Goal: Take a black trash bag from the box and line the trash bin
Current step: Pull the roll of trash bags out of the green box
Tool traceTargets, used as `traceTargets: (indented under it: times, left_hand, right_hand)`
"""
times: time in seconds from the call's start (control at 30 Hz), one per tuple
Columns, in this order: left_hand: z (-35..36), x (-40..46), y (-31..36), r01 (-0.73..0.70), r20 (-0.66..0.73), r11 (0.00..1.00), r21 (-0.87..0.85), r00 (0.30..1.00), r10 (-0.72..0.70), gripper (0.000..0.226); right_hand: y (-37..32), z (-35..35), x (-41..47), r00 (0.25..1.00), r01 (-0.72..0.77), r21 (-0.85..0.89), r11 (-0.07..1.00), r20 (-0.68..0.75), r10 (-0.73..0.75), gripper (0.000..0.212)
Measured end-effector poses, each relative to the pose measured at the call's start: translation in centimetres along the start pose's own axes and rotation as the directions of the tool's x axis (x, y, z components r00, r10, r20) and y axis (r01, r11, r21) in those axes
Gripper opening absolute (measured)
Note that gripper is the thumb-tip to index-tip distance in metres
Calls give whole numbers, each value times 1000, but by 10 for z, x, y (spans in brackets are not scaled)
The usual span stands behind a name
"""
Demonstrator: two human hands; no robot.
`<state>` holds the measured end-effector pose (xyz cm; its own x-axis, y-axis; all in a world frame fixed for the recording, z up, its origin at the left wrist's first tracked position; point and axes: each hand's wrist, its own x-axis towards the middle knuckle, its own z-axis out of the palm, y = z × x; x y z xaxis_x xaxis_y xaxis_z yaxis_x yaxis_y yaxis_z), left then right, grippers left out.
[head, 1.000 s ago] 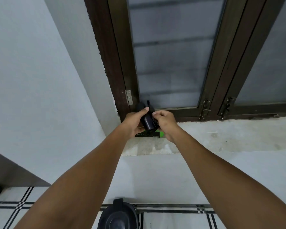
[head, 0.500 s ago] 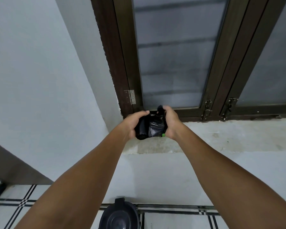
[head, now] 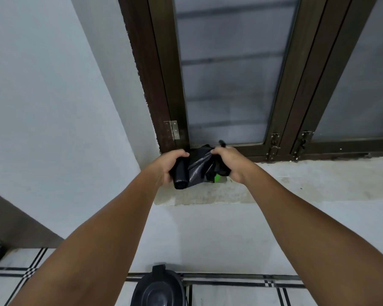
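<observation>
Left hand (head: 170, 165): gripping the trash bag roll (head: 180, 176) above the window sill (head: 296, 180).
Right hand (head: 228, 162): pinching the unrolled trash bag (head: 200, 165).
Trash bin (head: 158, 289): sitting below the sill.

Soft, dim daylight; wide-angle edge distortion

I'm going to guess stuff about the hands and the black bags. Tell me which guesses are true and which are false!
1. The left hand grips the rolled-up black plastic trash bags. True.
2. The right hand is empty. False: it grips a stretched sheet of black plastic bag.
3. The round black trash bin with its lid stands on the windowsill. False: it stands on the tiled floor below.
4. A bit of green box peeks out beneath the hands. True.
5. The bin is already lined. False: the bag is still being pulled from the roll.
</observation>
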<state>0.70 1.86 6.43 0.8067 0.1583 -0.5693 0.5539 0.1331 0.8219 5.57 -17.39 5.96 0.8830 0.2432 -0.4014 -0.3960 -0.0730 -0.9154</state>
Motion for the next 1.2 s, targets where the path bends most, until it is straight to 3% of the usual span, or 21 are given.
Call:
traceTargets:
  times: [0.1, 0.23, 0.33, 0.37, 0.43, 0.5, 0.57, 0.73, 0.87, 0.97, 1.03, 1.13, 1.2]
  left_hand:
    - [-1, -6, 1, 7, -9, 998, 68, 1000, -6, 33]
    - [-4, -4, 2, -3, -33, 991, 132, 999, 8, 33]
    - [5, -2, 5, -30, -10, 988, 149, 999, 32, 29]
    - [8, -3, 6, -36, -1, 988, 148, 999, 36, 31]
    - [11, -3, 9, -15, 23, 991, 134, 1000, 13, 36]
    - [13, -4, 12, 16, 45, 992, 127, 999, -22, 34]
    - [14, -5, 12, 16, 51, 992, 125, 998, -22, 27]
    - [13, 0, 11, -47, 43, 995, 86, 998, 44, 37]
    - [10, 7, 10, -114, 9, 989, 93, 993, 114, 35]
    - [6, 9, 10, -123, -14, 988, 94, 992, 124, 57]
    - [3, 11, 9, -116, -38, 989, 94, 992, 120, 65]
    - [2, 8, 9, -109, -48, 987, 114, 992, 115, 50]
    - [3, 7, 9, -98, -25, 986, 133, 994, 103, 41]
  right_hand:
    - [-1, -6, 1, 997, -56, 290, 955, -38, 70, 13]
    - [1, -4, -2, 994, -52, 291, 955, -73, 76, 26]
    - [0, 1, -5, 995, -86, 314, 945, -17, 96, 20]
    - [0, 1, -8, 994, -109, 270, 957, 27, 106, 18]
    - [0, -1, -9, 987, -91, -32, 995, 127, 94, 36]
    - [1, -1, -10, 980, 2, -394, 919, 183, 76, 47]
    - [1, -2, -9, 991, 39, -494, 869, 132, 31, 38]
    - [-2, -6, -2, 999, 32, -162, 986, -26, -36, 8]
    - [3, -11, 6, 996, 14, 103, 995, -94, -4, 28]
    - [2, -10, 6, 993, 3, 191, 982, -113, 19, 29]
    - [-1, -10, 5, 989, -18, 217, 976, -137, 48, 30]
    - [-2, -11, -3, 993, -117, 98, 988, 6, 117, 20]
    - [-1, -14, -4, 989, -97, -174, 980, 89, 114, 56]
